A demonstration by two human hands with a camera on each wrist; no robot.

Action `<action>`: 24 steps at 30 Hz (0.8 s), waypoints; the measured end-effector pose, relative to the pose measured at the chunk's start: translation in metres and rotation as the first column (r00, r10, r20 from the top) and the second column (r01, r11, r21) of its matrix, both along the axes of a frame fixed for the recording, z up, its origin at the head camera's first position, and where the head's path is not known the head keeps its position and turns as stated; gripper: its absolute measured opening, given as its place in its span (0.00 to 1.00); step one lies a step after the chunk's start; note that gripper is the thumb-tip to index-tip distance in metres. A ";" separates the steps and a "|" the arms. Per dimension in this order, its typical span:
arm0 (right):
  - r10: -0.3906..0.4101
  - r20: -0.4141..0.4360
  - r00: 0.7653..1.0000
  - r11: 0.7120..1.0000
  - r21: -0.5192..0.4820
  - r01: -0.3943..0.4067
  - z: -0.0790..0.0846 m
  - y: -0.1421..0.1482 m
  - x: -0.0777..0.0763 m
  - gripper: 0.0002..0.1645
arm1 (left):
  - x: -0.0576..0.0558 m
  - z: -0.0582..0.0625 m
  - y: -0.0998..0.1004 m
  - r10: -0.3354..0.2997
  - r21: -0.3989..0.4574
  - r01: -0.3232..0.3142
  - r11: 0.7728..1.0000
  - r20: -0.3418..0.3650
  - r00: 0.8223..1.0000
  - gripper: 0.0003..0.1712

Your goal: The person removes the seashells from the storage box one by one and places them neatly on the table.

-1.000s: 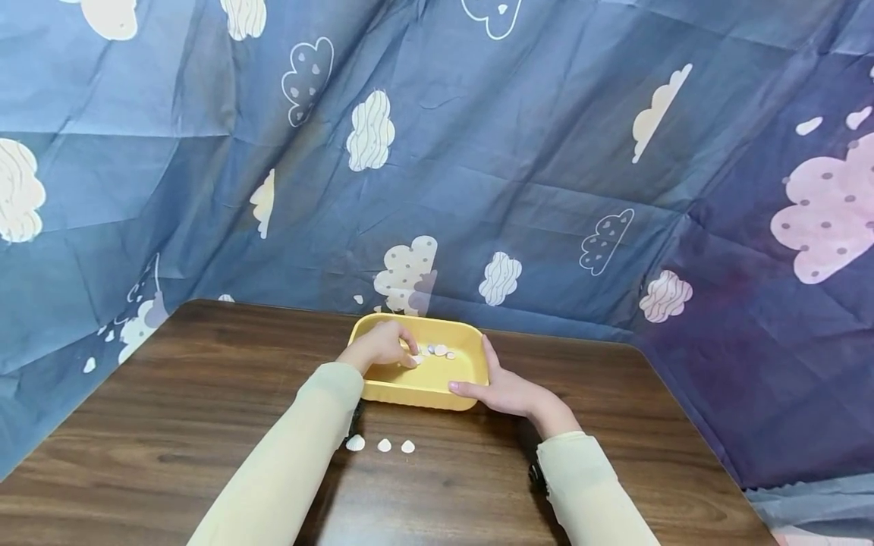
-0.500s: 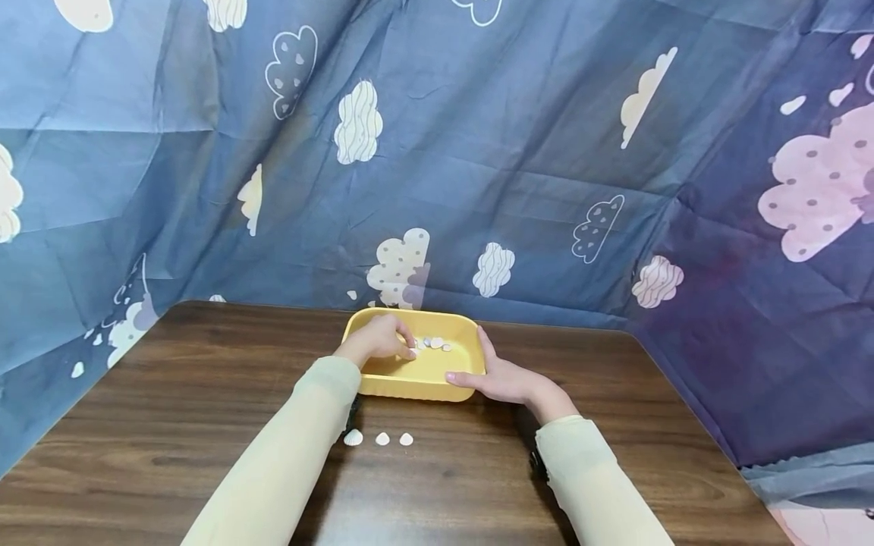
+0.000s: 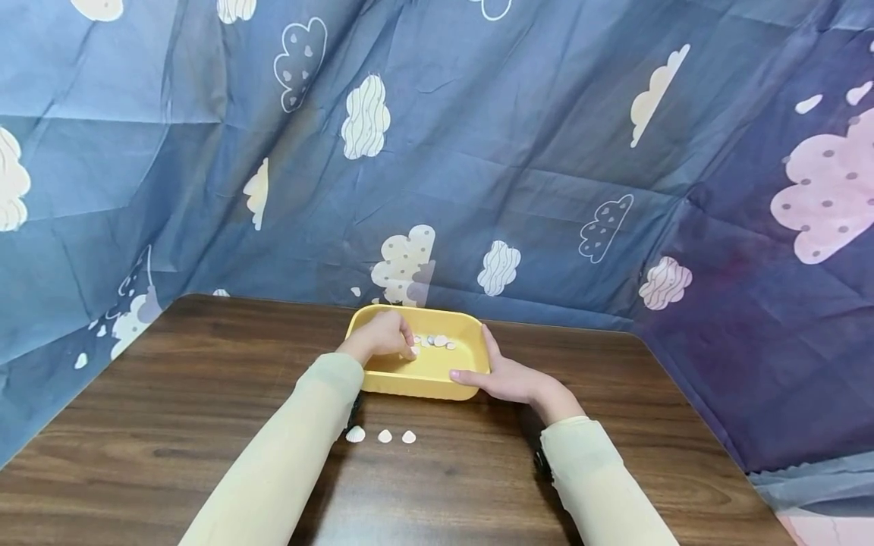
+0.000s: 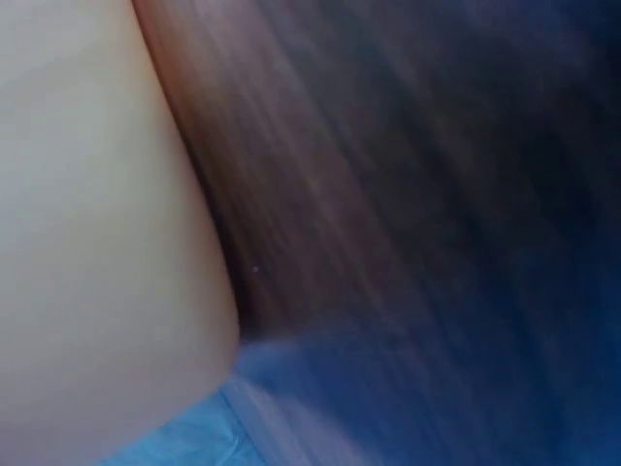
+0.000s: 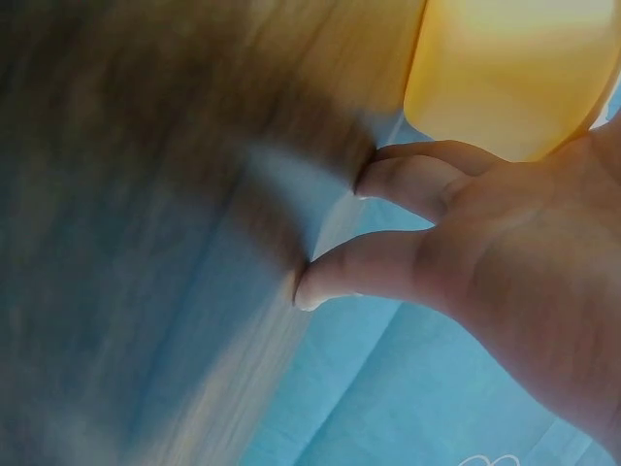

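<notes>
In the head view a shallow yellow plastic bin [image 3: 418, 387] stands toward the table's far edge. My left hand [image 3: 382, 334] reaches inside it, and its thumb and fingertips pinch a small white seashell [image 3: 414, 351]. My right hand [image 3: 508, 378] grips the bin's right end, thumb over the front rim and fingers along the side. In the right wrist view two fingers of the right hand [image 5: 524, 223] reach down to the tabletop beside the bin [image 5: 514, 78]. More small seashells [image 3: 440, 341] lie in the bin, just right of the left fingertips. The left wrist view shows no held thing.
Three white seashells [image 3: 385, 436] lie in a row on the brown wooden table [image 3: 205, 425], nearer than the bin. Behind the table hangs a blue cloth [image 3: 437, 152] with cloud prints, continuing along the right side.
The left fingertips have shifted slightly within the bin, and the pinched seashell shows more plainly now. The right hand keeps its hold on the bin. The head view has tilted a little.
</notes>
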State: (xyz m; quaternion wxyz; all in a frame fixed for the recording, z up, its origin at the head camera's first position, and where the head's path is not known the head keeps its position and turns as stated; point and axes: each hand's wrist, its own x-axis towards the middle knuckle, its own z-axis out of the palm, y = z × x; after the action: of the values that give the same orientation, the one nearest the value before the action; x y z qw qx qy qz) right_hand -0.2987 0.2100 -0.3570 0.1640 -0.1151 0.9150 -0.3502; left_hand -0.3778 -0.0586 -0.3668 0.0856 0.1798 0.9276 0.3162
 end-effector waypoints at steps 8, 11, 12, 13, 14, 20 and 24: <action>-0.015 0.023 1.000 1.000 0.011 0.015 -0.001 -0.001 0.000 0.80 | 0.004 0.002 -0.004 0.040 0.055 -0.041 0.998 0.018 0.999 0.10; -0.018 0.028 0.999 1.000 0.018 0.017 -0.002 0.000 0.000 0.80 | 0.006 0.006 -0.005 0.058 0.093 -0.060 0.994 0.024 0.998 0.11; -0.017 0.030 0.999 1.000 0.021 0.016 -0.003 0.000 0.000 0.81 | 0.006 0.009 -0.005 0.058 0.093 -0.060 0.994 0.019 0.998 0.11; -0.015 0.030 0.999 1.000 0.024 0.015 -0.003 0.000 0.000 0.81 | 0.006 0.011 -0.006 0.056 0.093 -0.057 0.994 0.013 0.998 0.11; -0.015 0.030 0.999 1.000 0.025 0.014 -0.003 0.001 0.000 0.81 | 0.007 0.014 -0.006 0.052 0.093 -0.052 0.994 0.003 0.999 0.11; -0.009 0.018 1.000 0.999 0.031 0.008 -0.001 0.000 -0.001 0.81 | 0.010 0.034 -0.010 -0.023 0.076 0.031 0.997 -0.097 0.995 0.10; -0.013 0.014 1.000 0.999 0.034 0.012 0.003 0.000 -0.001 0.81 | 0.016 0.047 -0.015 -0.070 0.069 0.080 0.994 -0.140 0.988 0.11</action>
State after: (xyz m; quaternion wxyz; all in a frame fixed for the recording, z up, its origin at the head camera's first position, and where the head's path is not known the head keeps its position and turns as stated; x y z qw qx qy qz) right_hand -0.2993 0.2100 -0.3536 0.1701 -0.1041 0.9204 -0.3364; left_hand -0.3619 -0.0739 -0.3195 0.0266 0.2389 0.9114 0.3341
